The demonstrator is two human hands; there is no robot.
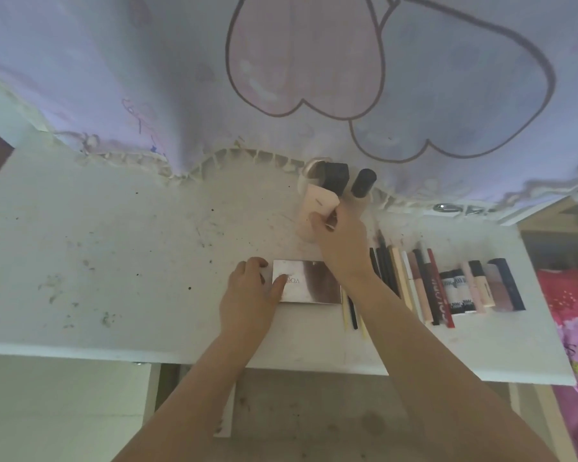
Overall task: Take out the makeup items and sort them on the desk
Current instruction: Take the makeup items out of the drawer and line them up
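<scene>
A shiny rose-gold palette [309,286] lies flat on the white desk [114,261]. My left hand [252,290] rests on its left edge, thumb on the lid. My right hand [339,238] reaches further back and grips a pale pink bottle with a black square cap [317,201]. Just right of it stands a second bottle with a round black cap [363,183], partly hidden by my fingers. A row of pencils, lip glosses and tubes [447,285] lies side by side to the right of the palette.
A lilac curtain with large heart prints [314,78] hangs down onto the back of the desk. A pink patterned fabric [574,311] lies beyond the desk's right edge. The desk's left half is stained and bare.
</scene>
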